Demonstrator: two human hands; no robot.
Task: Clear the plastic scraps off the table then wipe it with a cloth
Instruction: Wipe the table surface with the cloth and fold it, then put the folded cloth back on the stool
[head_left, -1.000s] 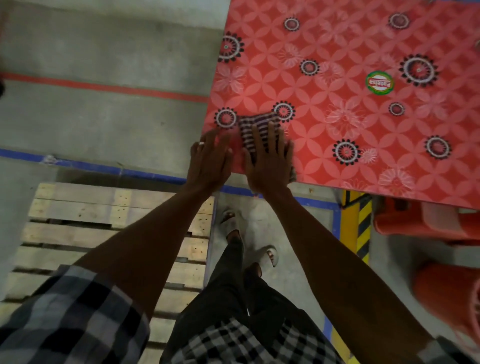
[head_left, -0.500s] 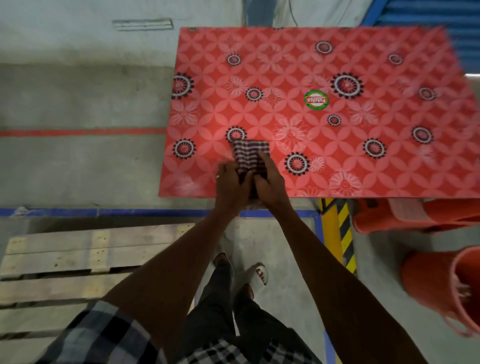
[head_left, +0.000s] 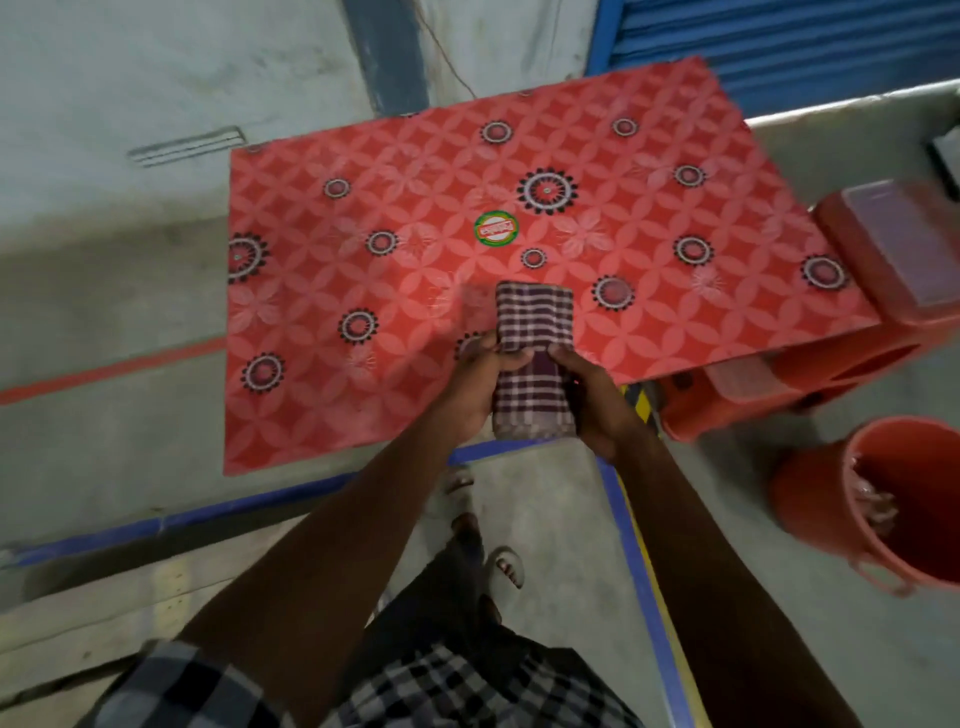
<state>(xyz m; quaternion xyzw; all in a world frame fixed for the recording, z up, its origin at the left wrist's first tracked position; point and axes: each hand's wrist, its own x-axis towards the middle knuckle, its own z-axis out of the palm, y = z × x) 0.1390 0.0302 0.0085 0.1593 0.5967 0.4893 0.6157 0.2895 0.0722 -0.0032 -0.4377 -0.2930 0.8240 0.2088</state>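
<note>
Both hands now grip the folded checked cloth (head_left: 535, 358) from its sides, the left hand (head_left: 475, 387) curled round its left edge and the right hand (head_left: 597, 400) round its right, fingers wrapped onto the fabric rather than laid flat on it. A second ago the palms pressed flat on the cloth near the table's near left corner; half a second ago they had closed in on it further along the near edge; now the cloth sits about midway along the near edge of the red patterned table (head_left: 363, 395), its far half over the top and its near half overhanging toward the person. It looks lifted or bunched at the near end, though motion blur makes it hard to say whether the far half touches the surface. The view has also widened, so the whole tabletop shows, with no plastic scraps visible on it; pale scraps appear to lie inside the orange bucket (head_left: 831, 499) on the floor off the right near corner. Taken together, the clearing step seems done and the wiping is in hand or winding up: the change from pressing to gripping suggests the person is gathering or refolding the cloth, either for another pass or to carry it off.
</note>
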